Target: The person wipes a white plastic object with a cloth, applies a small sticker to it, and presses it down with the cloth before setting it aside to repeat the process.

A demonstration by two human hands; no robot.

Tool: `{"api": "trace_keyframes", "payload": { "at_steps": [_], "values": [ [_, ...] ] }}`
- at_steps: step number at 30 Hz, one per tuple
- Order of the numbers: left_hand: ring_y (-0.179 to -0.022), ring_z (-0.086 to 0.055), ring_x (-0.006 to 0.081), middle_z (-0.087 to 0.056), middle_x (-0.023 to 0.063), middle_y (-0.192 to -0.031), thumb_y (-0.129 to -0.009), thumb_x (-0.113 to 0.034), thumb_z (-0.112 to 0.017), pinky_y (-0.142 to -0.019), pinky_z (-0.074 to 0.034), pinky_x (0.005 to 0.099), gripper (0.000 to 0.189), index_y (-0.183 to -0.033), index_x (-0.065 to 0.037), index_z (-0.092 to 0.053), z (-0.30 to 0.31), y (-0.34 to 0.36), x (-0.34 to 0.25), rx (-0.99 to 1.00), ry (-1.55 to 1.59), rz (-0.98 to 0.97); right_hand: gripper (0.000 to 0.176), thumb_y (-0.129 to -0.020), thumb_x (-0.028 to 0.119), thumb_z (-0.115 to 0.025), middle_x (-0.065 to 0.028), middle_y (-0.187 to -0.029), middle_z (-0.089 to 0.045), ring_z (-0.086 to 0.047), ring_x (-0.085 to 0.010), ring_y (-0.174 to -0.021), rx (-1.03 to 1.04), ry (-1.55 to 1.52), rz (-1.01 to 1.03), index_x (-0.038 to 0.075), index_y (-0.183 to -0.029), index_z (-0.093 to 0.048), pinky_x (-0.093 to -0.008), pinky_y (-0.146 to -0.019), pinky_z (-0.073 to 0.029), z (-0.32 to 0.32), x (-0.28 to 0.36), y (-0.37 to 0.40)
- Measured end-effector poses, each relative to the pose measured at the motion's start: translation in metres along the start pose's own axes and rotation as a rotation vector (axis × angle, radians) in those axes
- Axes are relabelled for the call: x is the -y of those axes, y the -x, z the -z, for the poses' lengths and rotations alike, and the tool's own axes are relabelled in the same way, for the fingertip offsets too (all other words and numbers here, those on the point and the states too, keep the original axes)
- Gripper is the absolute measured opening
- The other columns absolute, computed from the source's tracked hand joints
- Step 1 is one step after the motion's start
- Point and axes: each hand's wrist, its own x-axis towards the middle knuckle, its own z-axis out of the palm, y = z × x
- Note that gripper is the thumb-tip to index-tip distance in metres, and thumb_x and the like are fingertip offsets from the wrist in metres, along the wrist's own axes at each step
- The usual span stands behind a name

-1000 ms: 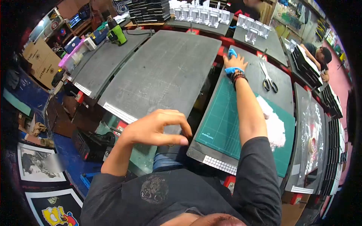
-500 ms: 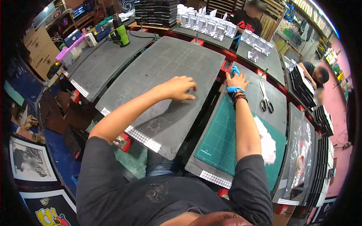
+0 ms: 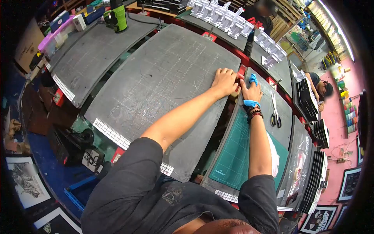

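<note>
My left hand (image 3: 225, 82) is at the right edge of the large grey middle board (image 3: 167, 74). Its fingers are bent and close together, with the thumb at the board's side; the fingertips are partly hidden. My right hand (image 3: 252, 93) rests on the neighbouring grey right-hand board (image 3: 284, 105), fingers stretched out and thumb pointing left. Blue wrapping (image 3: 253, 79) covers one fingertip, and a blue band (image 3: 251, 103) with dark beads circles the wrist. Scissors (image 3: 276, 113) lie to the right of that hand. Under my right forearm are a green cutting mat (image 3: 230, 156) and white material (image 3: 275, 156).
A green and black tool (image 3: 116, 19) stands on the left board. White stands (image 3: 222, 17) line the far boards. Dark stacks (image 3: 314, 175) and a tape roll (image 3: 297, 174) are at right. Two other people are beyond the boards, one (image 3: 317, 87) at far right.
My left hand has moved right, from above the middle board to its right edge, beside my right hand. The right hand stays on its board. The camera view has shifted.
</note>
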Motion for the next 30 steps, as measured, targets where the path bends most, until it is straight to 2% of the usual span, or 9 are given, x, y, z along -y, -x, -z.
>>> {"api": "trace_keyframes", "payload": {
  "at_steps": [7, 13, 21, 30],
  "values": [
    [-0.121, -0.056, 0.0342, -0.064, 0.013, -0.12, -0.087, -0.029, -0.072, -0.104, -0.041, 0.0571, 0.032, -0.11, -0.007, -0.072, 0.01, 0.001, -0.017, 0.021, -0.154, -0.027, 0.08, -0.09, 0.071, -0.059, -0.0239, -0.147, -0.053, -0.044, -0.0376, -0.143, -0.052, 0.031, 0.012, 0.007, -0.136, -0.063, -0.0617, -0.12, -0.025, -0.004, -0.005, -0.001],
    [-0.12, -0.056, 0.0342, -0.063, 0.0138, -0.121, -0.087, -0.03, -0.072, -0.104, -0.041, 0.0559, 0.033, -0.11, -0.006, -0.072, 0.007, 0.001, -0.016, 0.031, -0.195, -0.043, 0.078, -0.09, 0.069, -0.06, -0.0237, -0.146, -0.054, -0.044, -0.0376, -0.143, -0.031, 0.024, -0.003, 0.007, -0.137, -0.062, -0.0625, -0.119, -0.026, 0.0, 0.001, 0.001],
    [-0.12, -0.055, 0.0325, -0.063, 0.0116, -0.119, -0.086, -0.03, -0.074, -0.104, -0.04, 0.0534, 0.031, -0.107, -0.008, -0.073, 0.001, 0.0, -0.012, 0.033, -0.199, -0.074, 0.079, -0.091, 0.068, -0.06, -0.0227, -0.155, -0.048, -0.035, -0.04, -0.15, -0.021, -0.012, -0.006, 0.006, -0.14, -0.06, -0.0639, -0.121, -0.021, 0.002, 0.001, 0.004],
    [-0.119, -0.056, 0.0318, -0.064, 0.0103, -0.115, -0.085, -0.029, -0.073, -0.106, -0.039, 0.0533, 0.026, -0.103, -0.009, -0.074, -0.001, 0.001, -0.012, -0.024, -0.21, -0.113, 0.077, -0.093, 0.065, -0.058, -0.02, -0.154, -0.048, -0.038, -0.041, -0.148, -0.032, 0.026, 0.005, 0.005, -0.142, -0.058, -0.0652, -0.119, -0.024, 0.005, 0.005, 0.004]
  ]
}}
